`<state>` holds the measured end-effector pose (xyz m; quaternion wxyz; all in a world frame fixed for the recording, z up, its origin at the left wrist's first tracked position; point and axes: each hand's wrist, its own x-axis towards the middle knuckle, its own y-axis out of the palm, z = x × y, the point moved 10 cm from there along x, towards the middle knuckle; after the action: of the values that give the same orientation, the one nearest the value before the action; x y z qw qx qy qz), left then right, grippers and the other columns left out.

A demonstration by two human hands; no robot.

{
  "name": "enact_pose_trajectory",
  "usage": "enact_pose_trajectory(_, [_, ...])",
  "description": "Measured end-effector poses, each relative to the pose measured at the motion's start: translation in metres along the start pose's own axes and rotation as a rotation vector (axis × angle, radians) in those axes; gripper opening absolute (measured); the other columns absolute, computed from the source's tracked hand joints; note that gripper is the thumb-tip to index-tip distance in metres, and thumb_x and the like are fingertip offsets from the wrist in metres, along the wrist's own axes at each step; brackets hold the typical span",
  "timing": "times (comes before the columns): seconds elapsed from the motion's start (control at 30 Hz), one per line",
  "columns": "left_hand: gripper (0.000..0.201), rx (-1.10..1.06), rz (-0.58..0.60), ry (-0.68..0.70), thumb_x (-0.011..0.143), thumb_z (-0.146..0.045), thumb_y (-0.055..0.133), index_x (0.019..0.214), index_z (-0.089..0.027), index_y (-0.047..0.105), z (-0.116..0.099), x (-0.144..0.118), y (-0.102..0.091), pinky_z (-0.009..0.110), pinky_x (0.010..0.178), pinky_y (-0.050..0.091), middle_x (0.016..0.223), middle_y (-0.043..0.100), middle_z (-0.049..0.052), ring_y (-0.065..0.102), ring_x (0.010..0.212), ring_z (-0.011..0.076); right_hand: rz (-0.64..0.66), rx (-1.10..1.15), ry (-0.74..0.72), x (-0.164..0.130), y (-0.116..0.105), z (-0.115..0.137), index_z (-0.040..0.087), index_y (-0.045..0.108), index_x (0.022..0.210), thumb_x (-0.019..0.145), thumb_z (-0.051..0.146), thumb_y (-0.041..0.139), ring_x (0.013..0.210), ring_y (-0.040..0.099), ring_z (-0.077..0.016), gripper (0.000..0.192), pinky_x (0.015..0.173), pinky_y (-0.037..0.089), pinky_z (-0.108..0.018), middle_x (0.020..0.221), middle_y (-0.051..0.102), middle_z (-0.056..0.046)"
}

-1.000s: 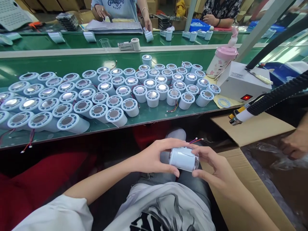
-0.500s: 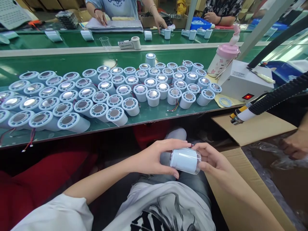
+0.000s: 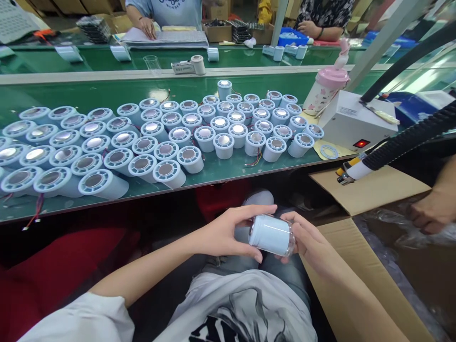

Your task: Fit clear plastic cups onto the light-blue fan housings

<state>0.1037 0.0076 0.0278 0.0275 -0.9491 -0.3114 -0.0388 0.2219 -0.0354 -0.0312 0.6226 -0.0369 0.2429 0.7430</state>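
A pale blue cylinder [image 3: 271, 233] with a clear cover around it is held over my lap, lying on its side. My right hand [image 3: 306, 240] is closed on its clear right end, with some fingertips underneath. At the other end, my left hand [image 3: 228, 232] curves in a wide C, thumb below and fingers above. A gap shows between its palm and the cylinder; whether its fingertips touch is hard to tell. On the green bench [image 3: 221, 170] in front stand many similar pale blue cylinders [image 3: 169, 172], some with thin coloured wires hanging out.
A grey box with a red lit switch [image 3: 361, 143] sits at the bench's right, beside a pink-lidded cup [image 3: 326, 90]. A black hose with a metal tip [image 3: 345, 179] hangs over an open carton [image 3: 370, 187]. Another person's hand [image 3: 432, 211] is at plastic wrap, right. People sit opposite.
My right hand's fingers have shifted around the clear end, and the cylinder has turned slightly. My left hand has barely moved. Across the bench, a person's hand and the cylinder near it are gone from view.
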Motion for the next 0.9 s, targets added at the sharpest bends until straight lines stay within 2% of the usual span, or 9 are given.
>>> enact_pose_trajectory(0.13, [0.087,-0.358,-0.080,-0.126,0.058,-0.019,0.088,0.137,-0.022,0.051,0.037,0.032,-0.006,0.044,0.108,0.040,0.140,0.053,0.015,0.051,0.129,0.0319,-0.183,0.264,-0.109,0.012,-0.027,-0.011,0.019,0.053,0.104,0.080,0.052,0.070,0.060,0.070,-0.0208,0.044,0.052,0.054,-0.027,0.079,0.073,-0.005])
enact_pose_trajectory(0.2, [0.084,-0.437,-0.088,-0.170,0.057,-0.023,0.089,0.134,-0.019,0.054,0.055,0.063,-0.004,0.046,0.109,0.039,0.138,0.055,0.017,0.050,0.130,0.0331,-0.284,0.338,-0.189,0.019,-0.048,-0.013,0.019,0.054,0.104,0.077,0.055,0.071,0.063,0.071,-0.0206,0.048,0.054,0.054,-0.028,0.084,0.073,-0.005])
enact_pose_trajectory(0.27, [0.079,-0.437,-0.047,-0.194,0.060,-0.025,0.088,0.131,-0.017,0.056,0.067,0.102,0.003,0.048,0.110,0.037,0.137,0.056,0.017,0.049,0.131,0.0332,-0.377,0.364,-0.267,0.025,-0.072,-0.011,0.020,0.056,0.104,0.074,0.058,0.071,0.064,0.070,-0.0180,0.051,0.056,0.054,-0.027,0.086,0.073,-0.003])
enact_pose_trajectory(0.4, [0.074,-0.385,0.100,-0.172,0.057,-0.022,0.088,0.126,-0.015,0.061,0.069,0.180,0.024,0.051,0.113,0.031,0.131,0.062,0.016,0.048,0.132,0.0333,-0.536,0.422,-0.409,0.030,-0.122,0.001,0.020,0.059,0.099,0.069,0.062,0.072,0.063,0.067,-0.0151,0.053,0.058,0.053,-0.026,0.082,0.072,0.000])
enact_pose_trajectory(0.5, [0.068,-0.348,0.184,-0.145,0.056,-0.021,0.089,0.120,-0.014,0.065,0.064,0.217,0.033,0.051,0.115,0.029,0.127,0.064,0.016,0.047,0.133,0.0329,-0.586,0.454,-0.471,0.036,-0.144,0.010,0.020,0.060,0.098,0.071,0.062,0.070,0.065,0.067,-0.0160,0.052,0.060,0.053,-0.028,0.083,0.071,-0.001])
enact_pose_trajectory(0.57, [0.067,-0.331,0.216,-0.134,0.056,-0.022,0.089,0.119,-0.014,0.066,0.061,0.229,0.032,0.051,0.116,0.027,0.127,0.065,0.016,0.046,0.133,0.0320,-0.592,0.467,-0.492,0.041,-0.150,0.014,0.020,0.059,0.100,0.073,0.062,0.069,0.068,0.068,-0.0169,0.051,0.062,0.053,-0.029,0.085,0.071,-0.001])
enact_pose_trajectory(0.67, [0.068,-0.314,0.244,-0.131,0.057,-0.024,0.089,0.120,-0.014,0.065,0.058,0.231,0.027,0.049,0.117,0.026,0.128,0.064,0.015,0.046,0.134,0.0310,-0.574,0.470,-0.503,0.046,-0.150,0.018,0.020,0.058,0.103,0.075,0.062,0.068,0.069,0.068,-0.0176,0.051,0.062,0.053,-0.030,0.090,0.070,-0.002])
enact_pose_trajectory(0.8, [0.070,-0.295,0.254,-0.143,0.060,-0.026,0.087,0.124,-0.014,0.062,0.056,0.218,0.021,0.049,0.115,0.028,0.132,0.061,0.015,0.048,0.132,0.0313,-0.519,0.433,-0.492,0.045,-0.141,0.022,0.020,0.055,0.105,0.076,0.060,0.068,0.070,0.068,-0.0168,0.051,0.063,0.052,-0.029,0.093,0.070,-0.002])
enact_pose_trajectory(0.9, [0.073,-0.280,0.231,-0.145,0.059,-0.024,0.088,0.126,-0.014,0.060,0.053,0.199,0.017,0.050,0.114,0.029,0.133,0.060,0.015,0.050,0.129,0.0310,-0.482,0.378,-0.477,0.036,-0.130,0.027,0.020,0.053,0.103,0.080,0.059,0.065,0.068,0.068,-0.0170,0.047,0.062,0.052,-0.029,0.092,0.070,-0.003])
